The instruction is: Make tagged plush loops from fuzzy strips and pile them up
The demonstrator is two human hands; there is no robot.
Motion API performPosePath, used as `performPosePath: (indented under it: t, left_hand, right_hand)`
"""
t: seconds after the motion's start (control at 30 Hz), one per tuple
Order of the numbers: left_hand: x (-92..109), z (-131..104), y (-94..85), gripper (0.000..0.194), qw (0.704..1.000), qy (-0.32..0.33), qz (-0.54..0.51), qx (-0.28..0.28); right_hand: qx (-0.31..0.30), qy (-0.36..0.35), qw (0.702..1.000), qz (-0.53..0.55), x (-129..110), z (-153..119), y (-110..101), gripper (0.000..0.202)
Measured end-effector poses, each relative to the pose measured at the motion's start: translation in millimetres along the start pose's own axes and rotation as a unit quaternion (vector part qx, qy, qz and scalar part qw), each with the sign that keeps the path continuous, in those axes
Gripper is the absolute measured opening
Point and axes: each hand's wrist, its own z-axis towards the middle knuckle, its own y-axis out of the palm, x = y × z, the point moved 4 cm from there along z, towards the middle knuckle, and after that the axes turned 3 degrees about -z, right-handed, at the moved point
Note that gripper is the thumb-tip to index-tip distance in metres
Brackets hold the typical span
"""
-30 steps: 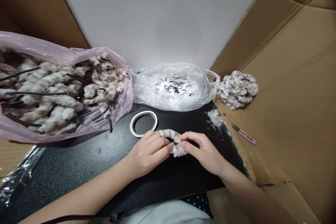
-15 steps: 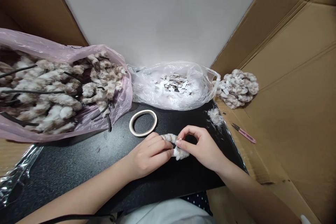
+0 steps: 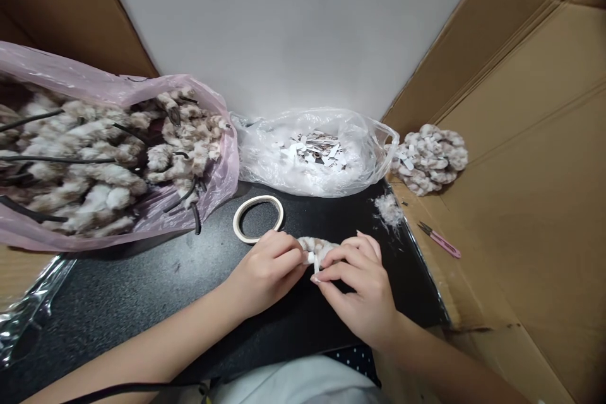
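Note:
A small loop of fluffy white-and-brown fur cord [image 3: 318, 244] is held between my hands over the black table [image 3: 156, 303]. My left hand [image 3: 269, 274] is closed on its left side, the fingertips partly hidden behind the knuckles. My right hand [image 3: 357, 281] pinches the end of a narrow white strip [image 3: 316, 264] between thumb and index finger, while its other fingers rest against the fur. The strip hangs at the join of the loop; whether it is tape or a tag I cannot tell. Just beyond my left hand lies a roll of cream tape [image 3: 238, 219].
A pink bag [image 3: 156, 221] of furry cords and black strips lies left. A clear bag [image 3: 279, 180] holds white slips. At right are a furry bundle [image 3: 433, 161], fluff [image 3: 389, 209] and pink-handled snips [image 3: 445, 243]. Cardboard [image 3: 530, 202] walls the right side.
My right hand has moved down and turned, now pulling the white strip toward me. My left hand has shifted slightly left and up. The fur loop has turned between them.

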Motion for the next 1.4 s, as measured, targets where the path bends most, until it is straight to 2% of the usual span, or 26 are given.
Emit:
performPosePath:
  t: [0.17, 0.23, 0.37, 0.47, 0.57, 0.67, 0.87, 0.97, 1.0, 1.07, 1.1, 1.17, 1.23, 1.27, 1.33, 1.4]
  left_hand:
    - [2, 0, -1.3, 0.013, 0.999, 0.040, 0.012, 0.000]
    - [2, 1, -3.0, 0.012, 0.999, 0.036, 0.008, 0.009]
    - [-1, 4, -6.0, 0.009, 0.997, -0.046, -0.063, 0.014]
    - [-4, 4, -5.1, 0.010, 0.983, -0.132, -0.130, -0.010]
    - [-7, 4, -1.2, 0.014, 0.956, -0.215, -0.189, -0.064]
    - [-8, 5, 3.1, 0.021, 0.922, -0.272, -0.246, -0.124]
    - [-9, 2, 9.9, 0.035, 0.836, -0.349, -0.373, -0.201]
    - [-9, 0, 10.8, 0.036, 0.816, -0.362, -0.396, -0.213]
    - [-9, 0, 10.4, 0.035, 0.822, -0.358, -0.388, -0.212]
    - [-9, 2, 8.4, 0.031, 0.857, -0.326, -0.342, -0.205]
    - [-8, 4, 6.9, 0.027, 0.885, -0.290, -0.307, -0.199]
    - [-4, 8, 3.2, 0.020, 0.945, -0.174, -0.217, -0.175]
    - [3, 9, -0.4, 0.017, 0.984, -0.034, -0.106, -0.136]
    - [6, 8, -1.4, 0.017, 0.992, 0.026, -0.050, -0.115]
    - [11, 6, -2.2, 0.017, 0.990, 0.107, 0.042, -0.082]
    - [12, 3, -2.1, 0.017, 0.983, 0.146, 0.086, -0.067]
  right_hand:
    - [0.001, 0.028, 0.999, 0.045, 3, 6, -4, 0.016]
    - [-0.001, 0.028, 0.998, 0.054, 3, 7, -5, 0.016]
    - [0.014, -0.010, 1.000, 0.016, 0, 3, -2, 0.019]
    - [0.029, -0.025, 0.999, -0.008, 2, -1, 1, 0.020]
    - [0.029, -0.029, 0.999, -0.011, 4, -2, 3, 0.020]
    - [0.025, -0.026, 0.999, -0.008, 7, -2, 3, 0.019]
    - [0.030, -0.040, 0.999, -0.014, 10, -5, 3, 0.019]
    - [0.036, -0.051, 0.998, -0.012, 8, -6, 3, 0.019]
    - [0.038, -0.051, 0.998, -0.005, 8, -6, 2, 0.019]
    - [0.031, -0.036, 0.998, 0.033, 9, -5, 1, 0.019]
    - [0.020, -0.011, 0.998, 0.063, 11, -3, 0, 0.018]
    - [-0.018, 0.073, 0.987, 0.143, 19, 0, 0, 0.014]
    - [-0.072, 0.184, 0.951, 0.237, 31, 3, 5, 0.010]
    - [-0.098, 0.240, 0.925, 0.280, 36, 4, 8, 0.010]
    - [-0.138, 0.333, 0.867, 0.345, 44, 6, 15, 0.015]
    - [-0.158, 0.394, 0.823, 0.376, 49, 8, 21, 0.021]
